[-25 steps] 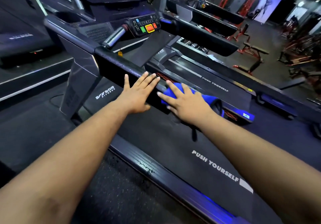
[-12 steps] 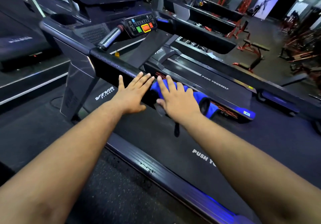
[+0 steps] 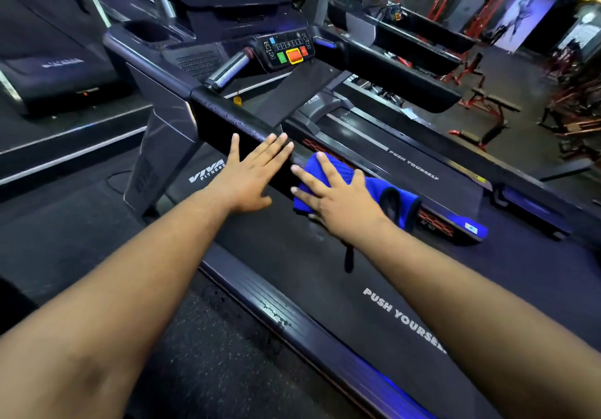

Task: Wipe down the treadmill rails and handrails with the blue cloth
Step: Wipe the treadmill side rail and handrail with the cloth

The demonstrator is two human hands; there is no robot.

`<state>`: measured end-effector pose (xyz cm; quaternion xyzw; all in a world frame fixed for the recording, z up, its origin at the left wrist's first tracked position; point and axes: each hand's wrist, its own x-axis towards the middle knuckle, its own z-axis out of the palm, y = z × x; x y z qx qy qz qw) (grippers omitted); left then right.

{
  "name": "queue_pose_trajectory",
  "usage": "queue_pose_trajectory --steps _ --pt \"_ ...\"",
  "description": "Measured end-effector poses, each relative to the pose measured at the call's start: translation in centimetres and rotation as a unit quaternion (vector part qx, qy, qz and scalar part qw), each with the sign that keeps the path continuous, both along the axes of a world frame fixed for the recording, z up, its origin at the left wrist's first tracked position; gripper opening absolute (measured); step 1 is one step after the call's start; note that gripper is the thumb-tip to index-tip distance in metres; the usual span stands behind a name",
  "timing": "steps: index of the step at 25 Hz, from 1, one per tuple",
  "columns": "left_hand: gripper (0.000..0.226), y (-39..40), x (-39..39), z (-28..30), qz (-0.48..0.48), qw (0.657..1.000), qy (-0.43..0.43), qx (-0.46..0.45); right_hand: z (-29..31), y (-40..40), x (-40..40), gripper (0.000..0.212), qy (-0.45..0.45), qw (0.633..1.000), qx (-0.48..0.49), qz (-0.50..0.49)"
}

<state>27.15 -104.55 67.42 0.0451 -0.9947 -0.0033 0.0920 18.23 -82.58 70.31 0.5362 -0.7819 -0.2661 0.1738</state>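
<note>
Head view. Both forearms extend forward over the treadmill belt (image 3: 325, 275), which carries the white lettering "PUSH YOURSELF".

Left hand (image 3: 250, 174): flat, fingers straight and close together, thumb spread. The palm and fingers lie against the black padded handrail (image 3: 224, 116) near its rear end. The hand grasps nothing.

Right hand (image 3: 338, 197): flat, fingers straight and spread. It presses on the blue cloth (image 3: 374, 187), which is draped over the rear end of the same handrail. The fingers are not curled round the cloth.

Cloth position: directly under the right hand, extending past it toward the right, where a dark-edged fold hangs off the handrail end. A blue corner shows ahead of the right fingertips. The cloth lies just to the right of the left hand; whether it touches the left fingertips cannot be told. A dark strap (image 3: 348, 256) hangs below the right wrist over the belt.

Surroundings: the handrail runs forward and left to the console (image 3: 289, 51), which carries green, orange and red buttons. A chromed grip (image 3: 227, 70) sits beside the console. The near side rail (image 3: 292, 321) of the deck runs diagonally beneath the forearms, with scuffed paint. A second treadmill (image 3: 406, 165) stands to the right, and red gym benches (image 3: 487, 106) stand beyond it.
</note>
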Motion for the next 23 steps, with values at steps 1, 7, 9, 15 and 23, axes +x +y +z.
queue_pose_trajectory --steps 1,7,9,15,23 --pt "0.118 -0.8 0.4 -0.1 0.017 1.000 0.001 -0.002 0.4 1.3 -0.2 0.069 -0.009 1.000 -0.024 -0.008" --pt "0.116 -2.9 0.7 -0.6 0.048 0.999 -0.010 -0.017 1.1 -0.3 -1.2 0.078 -0.073 0.984 -0.121 -0.110" --pt "0.113 -3.2 0.5 0.0 0.059 0.998 -0.012 -0.007 1.3 -5.0 -1.1 0.078 -0.087 0.981 -0.131 -0.111" --pt "0.112 -4.2 0.3 0.5 0.051 0.998 -0.016 0.043 -0.5 2.3 -0.1 0.089 0.003 0.996 -0.084 -0.007" --pt "0.107 -7.8 0.9 0.7 0.038 0.999 0.011 0.023 1.9 -7.1 -1.8 0.083 -0.099 0.992 -0.077 -0.017"
